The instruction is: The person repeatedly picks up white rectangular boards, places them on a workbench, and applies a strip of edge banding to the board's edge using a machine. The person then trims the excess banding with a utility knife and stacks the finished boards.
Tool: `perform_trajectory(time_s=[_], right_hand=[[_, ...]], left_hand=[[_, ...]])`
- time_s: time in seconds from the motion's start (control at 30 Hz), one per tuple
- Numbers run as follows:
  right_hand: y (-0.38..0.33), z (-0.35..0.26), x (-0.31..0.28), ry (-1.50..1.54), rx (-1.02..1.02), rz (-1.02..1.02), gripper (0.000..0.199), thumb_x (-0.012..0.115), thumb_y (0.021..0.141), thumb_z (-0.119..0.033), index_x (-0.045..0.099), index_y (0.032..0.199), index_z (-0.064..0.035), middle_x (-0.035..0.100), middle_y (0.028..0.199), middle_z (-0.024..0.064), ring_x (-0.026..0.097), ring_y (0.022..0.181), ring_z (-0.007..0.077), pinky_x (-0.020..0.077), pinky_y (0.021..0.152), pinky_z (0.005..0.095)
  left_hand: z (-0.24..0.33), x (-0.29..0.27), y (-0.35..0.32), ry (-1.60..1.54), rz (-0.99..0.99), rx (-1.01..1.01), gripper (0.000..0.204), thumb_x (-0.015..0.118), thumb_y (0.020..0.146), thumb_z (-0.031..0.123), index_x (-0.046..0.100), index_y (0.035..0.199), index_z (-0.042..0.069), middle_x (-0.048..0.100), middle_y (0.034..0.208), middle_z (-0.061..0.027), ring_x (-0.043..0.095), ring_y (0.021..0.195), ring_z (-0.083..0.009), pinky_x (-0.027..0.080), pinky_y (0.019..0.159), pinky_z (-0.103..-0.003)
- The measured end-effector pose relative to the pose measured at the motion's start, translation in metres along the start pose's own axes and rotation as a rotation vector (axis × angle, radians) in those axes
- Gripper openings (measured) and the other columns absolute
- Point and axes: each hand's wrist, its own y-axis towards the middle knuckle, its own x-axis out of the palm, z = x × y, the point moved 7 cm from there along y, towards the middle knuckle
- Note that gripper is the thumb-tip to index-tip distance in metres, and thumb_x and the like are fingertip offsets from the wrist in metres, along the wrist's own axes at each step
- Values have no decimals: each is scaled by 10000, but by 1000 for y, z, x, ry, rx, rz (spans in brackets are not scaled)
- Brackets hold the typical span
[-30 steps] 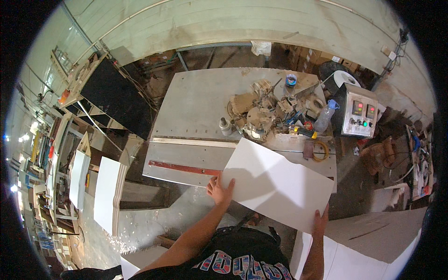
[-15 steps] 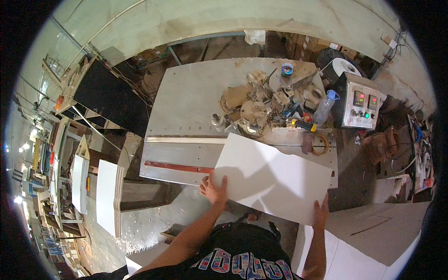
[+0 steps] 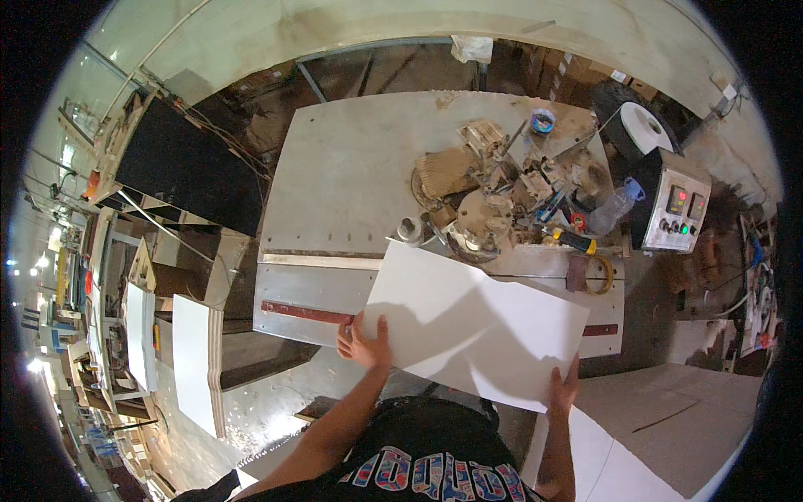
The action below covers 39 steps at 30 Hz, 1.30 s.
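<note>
White board: was flat, roughly oblong, its far edge slightly wavy, shadows across its face; it sat aslant over the bench's near edge.
Left hand: pinched the end, thumb on top, forearm slanting benchward.
Right hand: pinched the near corner, thumb on top, forearm straighter toward the bench.

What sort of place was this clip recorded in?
Probably a woodworking or panel workshop: a dusty machine sits on a large worktable, a control box with lit displays stands beside it, and a stack of white panels is at left, besides the white board being held.
</note>
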Motion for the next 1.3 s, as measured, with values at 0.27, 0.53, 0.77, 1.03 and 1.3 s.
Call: perform_trajectory(time_s=[0.27, 0.53, 0.77, 1.03, 1.3], right_hand=[[-27, 3, 59, 36, 184, 81, 840, 701, 1073, -60, 295, 1807, -102, 495, 1730, 152, 516, 1509, 288, 409, 1260, 424], [-55, -13, 116, -118, 160, 117, 869, 779, 1027, -107, 345, 1777, -42, 515, 1701, 178, 548, 1466, 302, 463, 1219, 444], [-68, -23, 171, -92, 14, 154, 806, 721, 1053, -45, 345, 1764, -1, 529, 1694, 190, 554, 1453, 294, 475, 1211, 440], [-93, -44, 217, -346, 162, 8, 1022, 853, 983, -262, 270, 1813, -142, 252, 1777, 352, 353, 1580, 474, 325, 1283, 598], [-98, -97, 257, -1094, -422, -402, 1244, 886, 835, -630, 254, 1812, -189, 55, 1772, 472, 113, 1658, 654, 167, 1298, 795]], left_hand=[[-28, 3, 66, -25, -15, 122, 557, 920, 885, 462, 786, 1333, 159, 583, 1561, -140, 455, 1532, -379, 238, 1303, -636], [-60, 7, 130, -43, -49, 135, 607, 921, 889, 474, 764, 1388, 168, 520, 1664, -196, 427, 1575, -431, 265, 1334, -644], [-69, 10, 129, -178, 18, 123, 624, 942, 865, 364, 728, 1424, 188, 500, 1716, -173, 387, 1625, -442, 202, 1305, -761], [33, 0, -26, -78, -390, 155, 486, 895, 885, 487, 788, 1342, 361, 497, 1753, 93, 259, 1718, -348, -12, 1298, -846], [35, 5, 2, -78, -330, -42, 356, 902, 892, 489, 839, 1220, 367, 537, 1715, 144, 278, 1713, -312, -14, 1296, -847]])
